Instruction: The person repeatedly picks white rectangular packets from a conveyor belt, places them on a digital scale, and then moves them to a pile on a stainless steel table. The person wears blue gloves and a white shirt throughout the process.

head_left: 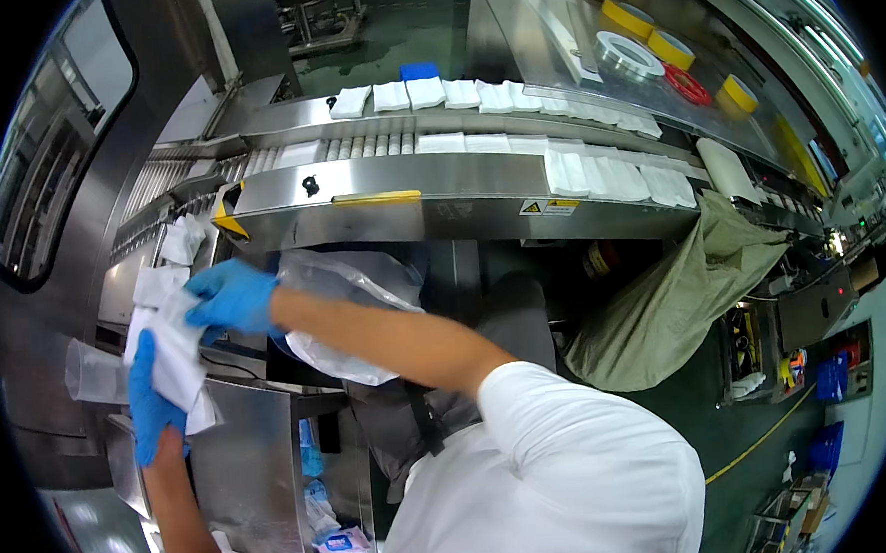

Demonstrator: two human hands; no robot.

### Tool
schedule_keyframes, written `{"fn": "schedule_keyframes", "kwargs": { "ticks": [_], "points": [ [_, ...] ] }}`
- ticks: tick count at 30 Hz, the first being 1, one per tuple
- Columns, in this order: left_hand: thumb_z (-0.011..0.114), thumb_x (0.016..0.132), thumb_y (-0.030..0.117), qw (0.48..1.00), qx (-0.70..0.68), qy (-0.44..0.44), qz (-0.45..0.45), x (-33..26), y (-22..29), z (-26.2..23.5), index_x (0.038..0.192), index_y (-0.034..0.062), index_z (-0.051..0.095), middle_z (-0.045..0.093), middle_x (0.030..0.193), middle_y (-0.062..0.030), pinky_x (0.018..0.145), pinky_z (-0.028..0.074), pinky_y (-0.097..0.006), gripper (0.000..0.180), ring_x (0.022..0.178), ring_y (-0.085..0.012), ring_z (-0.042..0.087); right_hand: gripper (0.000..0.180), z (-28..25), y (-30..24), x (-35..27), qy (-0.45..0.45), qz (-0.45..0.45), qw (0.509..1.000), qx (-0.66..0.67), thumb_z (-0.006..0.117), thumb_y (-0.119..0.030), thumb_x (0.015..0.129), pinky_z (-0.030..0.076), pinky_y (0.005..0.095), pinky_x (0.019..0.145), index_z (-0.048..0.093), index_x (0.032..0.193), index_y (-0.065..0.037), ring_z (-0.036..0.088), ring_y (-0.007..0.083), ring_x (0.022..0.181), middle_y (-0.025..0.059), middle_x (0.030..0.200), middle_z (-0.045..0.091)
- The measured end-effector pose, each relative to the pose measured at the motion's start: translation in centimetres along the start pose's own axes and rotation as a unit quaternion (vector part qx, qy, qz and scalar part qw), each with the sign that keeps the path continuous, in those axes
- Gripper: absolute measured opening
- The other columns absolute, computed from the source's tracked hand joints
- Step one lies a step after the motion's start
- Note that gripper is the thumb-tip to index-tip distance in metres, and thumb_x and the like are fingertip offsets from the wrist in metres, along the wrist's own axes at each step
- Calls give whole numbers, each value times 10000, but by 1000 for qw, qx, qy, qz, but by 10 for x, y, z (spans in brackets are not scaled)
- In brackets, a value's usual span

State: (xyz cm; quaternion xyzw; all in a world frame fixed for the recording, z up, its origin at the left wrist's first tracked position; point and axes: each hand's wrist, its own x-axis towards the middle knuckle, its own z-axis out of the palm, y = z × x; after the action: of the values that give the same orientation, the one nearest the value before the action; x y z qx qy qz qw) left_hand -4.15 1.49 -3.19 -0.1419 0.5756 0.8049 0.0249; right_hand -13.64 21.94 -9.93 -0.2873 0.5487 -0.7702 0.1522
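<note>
At the left, both my hands wear blue gloves. My left hand (152, 400) is wrapped round the near side of a stack of white folded wipes (176, 363), thumb and fingers pressed on it. My right hand (232, 296) reaches across and grips the upper right edge of the same stack; it is slightly blurred. Just beyond the stack, another white folded piece (159, 285) lies on the metal surface, with a crumpled white piece (183, 239) farther off. A clear plastic cup (94, 373) lies beside my left hand.
A roller conveyor (364, 147) carries white folded wipes across the front, with more in rows on its metal ledges (478, 180). Yellow tape rolls (628, 18) lie on the far-right plate. A clear plastic bag (348, 281) and a green cloth (655, 310) hang below the conveyor.
</note>
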Motion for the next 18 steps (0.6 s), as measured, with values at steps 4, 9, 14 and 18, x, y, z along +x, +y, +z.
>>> {"fn": "schedule_keyframes", "kwargs": {
  "ticks": [4,9,14,18],
  "points": [
    [658,977,267,986,95,-137,5,4,-30,89,1438,47,506,647,1317,-101,979,530,-365,533,1136,-219,657,473,-90,-40,-69,43,95,994,-27,705,-120,928,582,335,907,569,1356,29,684,206,1018,114,1194,681],
    [681,965,301,982,77,-169,-38,2,-46,155,1407,75,529,669,1270,-87,969,559,-386,519,1112,-211,678,397,-139,-78,-92,160,151,966,-134,752,-242,914,542,296,825,672,1230,-16,636,146,927,66,1051,698],
    [663,972,356,990,10,-116,-83,-21,-44,146,1432,89,492,635,1340,-143,997,561,-405,559,1178,-269,659,310,-270,-87,-56,347,87,906,-226,753,-212,907,546,300,697,696,1127,-1,650,160,835,76,1001,709],
    [631,983,387,989,-50,-115,-75,-44,-49,142,1455,83,469,617,1364,-171,1045,531,-441,584,1224,-301,632,409,-380,-72,-37,221,248,797,-504,678,-328,948,555,383,741,663,1156,24,686,237,837,138,950,720]
  ]
}}
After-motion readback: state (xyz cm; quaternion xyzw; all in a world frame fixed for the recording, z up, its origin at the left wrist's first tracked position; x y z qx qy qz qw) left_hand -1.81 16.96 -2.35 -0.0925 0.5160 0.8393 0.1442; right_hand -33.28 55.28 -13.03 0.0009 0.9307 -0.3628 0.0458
